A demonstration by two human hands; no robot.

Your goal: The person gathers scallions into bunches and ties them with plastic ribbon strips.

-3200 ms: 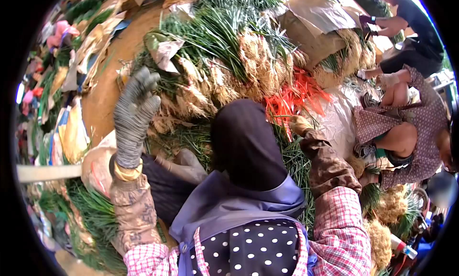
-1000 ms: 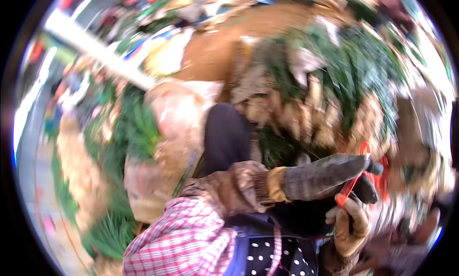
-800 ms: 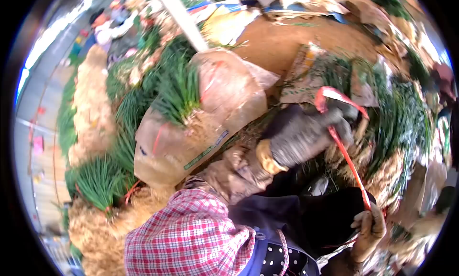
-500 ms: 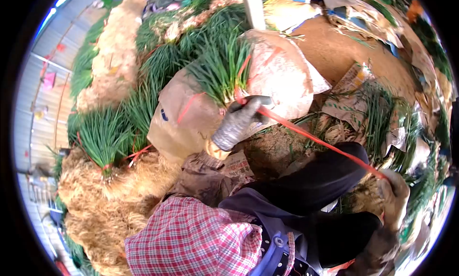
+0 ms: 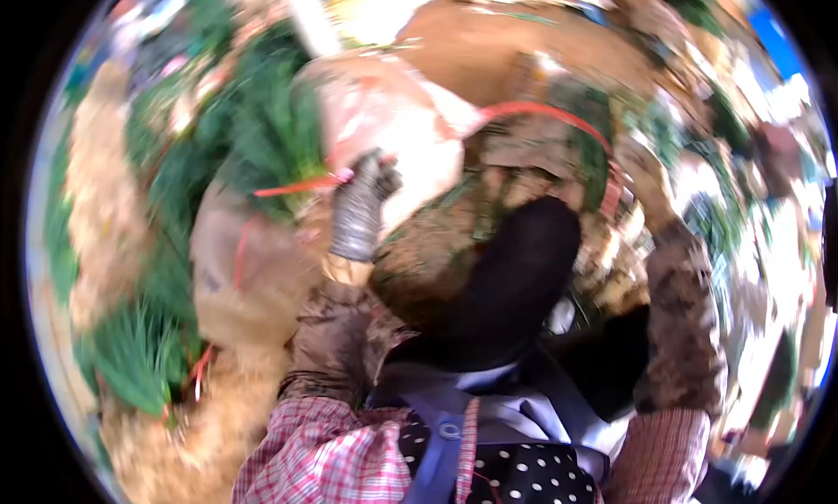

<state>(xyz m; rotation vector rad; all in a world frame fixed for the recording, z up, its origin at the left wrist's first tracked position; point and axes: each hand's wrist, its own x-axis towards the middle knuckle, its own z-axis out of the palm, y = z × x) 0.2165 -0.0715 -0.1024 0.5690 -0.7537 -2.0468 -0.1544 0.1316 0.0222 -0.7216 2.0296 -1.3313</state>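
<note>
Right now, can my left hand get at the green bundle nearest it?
Likely yes: your left hand is right beside the base of that green bundle, and only a thin red strip seems to cross there, though it's blurred.

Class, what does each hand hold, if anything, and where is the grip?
The right hand holds a red strip at its arc's right side. A red stretch meets the left hand; blur hides whether it is gripped.
</note>
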